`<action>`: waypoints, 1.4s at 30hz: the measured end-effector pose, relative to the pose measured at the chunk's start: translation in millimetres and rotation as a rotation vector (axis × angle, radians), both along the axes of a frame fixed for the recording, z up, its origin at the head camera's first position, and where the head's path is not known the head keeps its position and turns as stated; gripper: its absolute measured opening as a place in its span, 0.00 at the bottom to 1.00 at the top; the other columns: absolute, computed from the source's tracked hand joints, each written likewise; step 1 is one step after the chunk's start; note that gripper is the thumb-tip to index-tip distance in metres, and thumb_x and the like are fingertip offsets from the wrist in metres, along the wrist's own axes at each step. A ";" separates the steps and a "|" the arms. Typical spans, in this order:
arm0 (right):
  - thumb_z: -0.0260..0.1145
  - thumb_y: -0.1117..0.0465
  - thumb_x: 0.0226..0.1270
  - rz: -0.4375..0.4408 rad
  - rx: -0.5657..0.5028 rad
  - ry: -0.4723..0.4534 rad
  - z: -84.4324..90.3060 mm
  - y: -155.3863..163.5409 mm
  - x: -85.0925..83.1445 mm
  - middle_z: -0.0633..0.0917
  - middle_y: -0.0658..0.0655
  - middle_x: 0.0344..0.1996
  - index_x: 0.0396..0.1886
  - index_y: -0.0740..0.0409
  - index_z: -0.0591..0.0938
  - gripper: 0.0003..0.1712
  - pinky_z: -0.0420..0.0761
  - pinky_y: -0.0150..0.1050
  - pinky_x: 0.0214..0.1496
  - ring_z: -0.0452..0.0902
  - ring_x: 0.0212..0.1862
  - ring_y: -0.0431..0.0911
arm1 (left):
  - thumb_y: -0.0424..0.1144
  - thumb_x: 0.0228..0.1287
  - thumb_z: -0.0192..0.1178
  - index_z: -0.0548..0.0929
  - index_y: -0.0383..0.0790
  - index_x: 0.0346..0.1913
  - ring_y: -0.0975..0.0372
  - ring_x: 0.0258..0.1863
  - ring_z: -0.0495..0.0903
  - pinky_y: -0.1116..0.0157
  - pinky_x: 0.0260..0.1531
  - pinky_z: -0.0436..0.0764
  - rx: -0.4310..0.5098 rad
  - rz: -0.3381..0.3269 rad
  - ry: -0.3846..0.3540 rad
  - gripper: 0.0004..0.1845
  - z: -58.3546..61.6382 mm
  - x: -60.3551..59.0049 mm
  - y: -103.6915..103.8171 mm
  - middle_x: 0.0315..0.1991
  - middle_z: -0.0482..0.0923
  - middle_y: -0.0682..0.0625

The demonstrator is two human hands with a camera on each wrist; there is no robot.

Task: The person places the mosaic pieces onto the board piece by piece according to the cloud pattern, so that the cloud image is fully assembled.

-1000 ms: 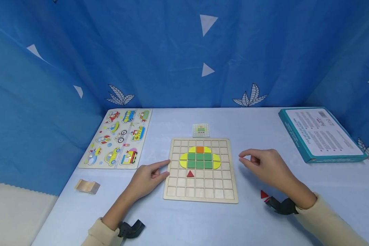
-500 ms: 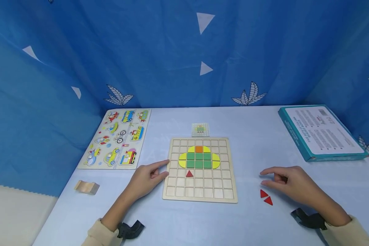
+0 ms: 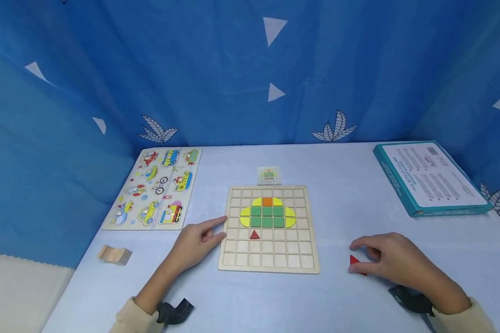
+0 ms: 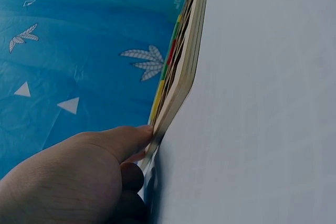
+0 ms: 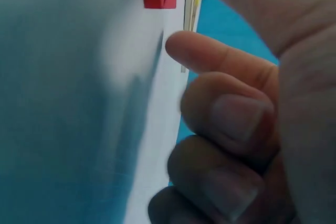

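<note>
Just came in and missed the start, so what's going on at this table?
A person is working at a wooden grid board. The left hand rests against the board's left edge, forefinger out. The right hand is at a red triangle lying on the table right of the board; whether it grips it is unclear. On the board sit yellow, green and orange pieces, with another triangle below them.

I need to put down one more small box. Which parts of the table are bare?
Bare patches: between the grid board and the teal box; behind the pattern card; the near edge between both sleeves. Crowded: beside the vehicle puzzle and left hand, and around the right hand at the red triangles.
</note>
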State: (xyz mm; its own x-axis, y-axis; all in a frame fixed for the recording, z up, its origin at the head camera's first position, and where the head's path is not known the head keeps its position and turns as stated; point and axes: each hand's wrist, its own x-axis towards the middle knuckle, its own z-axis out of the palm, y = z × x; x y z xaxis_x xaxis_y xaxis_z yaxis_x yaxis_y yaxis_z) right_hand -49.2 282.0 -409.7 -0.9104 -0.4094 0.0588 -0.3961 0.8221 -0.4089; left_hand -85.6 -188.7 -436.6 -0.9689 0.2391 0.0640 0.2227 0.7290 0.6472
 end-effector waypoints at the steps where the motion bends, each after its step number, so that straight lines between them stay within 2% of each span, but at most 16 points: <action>1: 0.82 0.38 0.47 0.003 0.003 -0.023 0.1 -0.5 -0.1 0.64 0.35 0.15 0.40 0.41 0.90 0.22 0.62 0.30 0.23 0.58 0.19 0.31 | 0.48 0.67 0.70 0.84 0.53 0.64 0.69 0.15 0.62 0.69 0.20 0.63 0.003 0.002 0.003 0.22 0.3 0.4 -0.1 0.14 0.64 0.61; 6: 0.82 0.43 0.50 0.001 0.012 -0.098 0.7 -2.9 -0.6 0.65 0.36 0.15 0.44 0.42 0.90 0.21 0.63 0.31 0.24 0.60 0.20 0.32 | 0.48 0.67 0.70 0.84 0.53 0.63 0.69 0.15 0.61 0.69 0.20 0.62 0.009 0.006 0.002 0.22 1.0 1.3 -0.6 0.14 0.64 0.61; 11: 0.81 0.43 0.53 0.000 0.012 -0.047 0.7 -2.3 0.8 0.64 0.35 0.15 0.41 0.40 0.90 0.17 0.62 0.31 0.23 0.59 0.19 0.31 | 0.48 0.67 0.70 0.84 0.53 0.64 0.68 0.15 0.62 0.68 0.20 0.63 -0.001 0.004 -0.004 0.23 1.2 0.8 -0.4 0.14 0.64 0.61; 17: 0.82 0.47 0.54 0.011 -0.018 0.001 -1.0 -2.3 0.5 0.63 0.34 0.14 0.38 0.39 0.90 0.12 0.62 0.30 0.23 0.58 0.19 0.30 | 0.48 0.67 0.70 0.84 0.53 0.64 0.69 0.15 0.62 0.68 0.20 0.63 -0.002 -0.002 0.005 0.22 2.0 -0.4 0.1 0.14 0.64 0.61; 24: 0.82 0.49 0.54 0.015 -0.015 0.025 -2.3 -1.0 0.2 0.63 0.33 0.14 0.38 0.39 0.90 0.12 0.62 0.30 0.23 0.58 0.19 0.30 | 0.48 0.67 0.70 0.84 0.54 0.64 0.68 0.15 0.62 0.68 0.21 0.63 -0.004 0.000 0.004 0.23 1.9 -0.5 0.4 0.14 0.64 0.61; 32: 0.82 0.48 0.52 -0.041 0.043 -0.020 0.4 5.4 -1.4 0.65 0.36 0.14 0.40 0.41 0.91 0.15 0.62 0.31 0.24 0.59 0.19 0.32 | 0.48 0.67 0.70 0.84 0.54 0.63 0.69 0.15 0.62 0.68 0.21 0.63 -0.001 0.002 0.005 0.22 -0.6 0.0 0.2 0.14 0.64 0.61; 42: 0.81 0.53 0.56 -0.021 -0.013 -0.064 1.9 7.0 -1.2 0.66 0.35 0.13 0.43 0.44 0.92 0.14 0.64 0.30 0.23 0.62 0.19 0.32 | 0.48 0.67 0.70 0.85 0.53 0.63 0.69 0.15 0.61 0.69 0.21 0.63 0.007 -0.001 0.025 0.22 -0.6 0.2 -0.1 0.14 0.63 0.62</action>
State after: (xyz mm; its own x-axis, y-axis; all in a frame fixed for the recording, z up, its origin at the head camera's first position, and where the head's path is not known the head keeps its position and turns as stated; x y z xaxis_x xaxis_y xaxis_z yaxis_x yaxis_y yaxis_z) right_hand -50.4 289.0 -407.8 -0.9208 -0.3900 0.0055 -0.3518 0.8242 -0.4437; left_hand -85.4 -188.8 -437.2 -0.9669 0.2391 0.0896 0.2391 0.7246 0.6463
